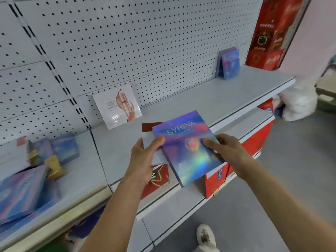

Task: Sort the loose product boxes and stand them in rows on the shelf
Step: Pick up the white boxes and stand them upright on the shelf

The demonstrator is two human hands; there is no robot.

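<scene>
Both hands hold a small stack of boxes above the front edge of the grey shelf (209, 99). Top of stack: holographic box (187, 150) printed "SYRINX", face up, tilted, its long axis running away from the person.

Left hand (145, 160) grips the stack's left side, thumb pressed on the box top, the other fingers underneath and out of sight. Under the holographic box sit a white box (156, 153) and a dark red one (151, 126), only their edges showing.

Right hand (229, 151) takes the right edge, fingers (211, 142) close together and pressing on the box face.

On the shelf: a white box with a hand graphic (118, 106) leans against the pegboard (127, 42) at the left. Well to the right, a pair of holographic boxes (229, 63) stands upright near the back, apparently leaning together; blur makes that hard to confirm.

Adjacent shelf bay on the left: loose pile of holographic boxes (23, 190) lying flat plus small gold boxes (52, 165), all blurred.

Lower shelf holds red bags (156, 180).
</scene>
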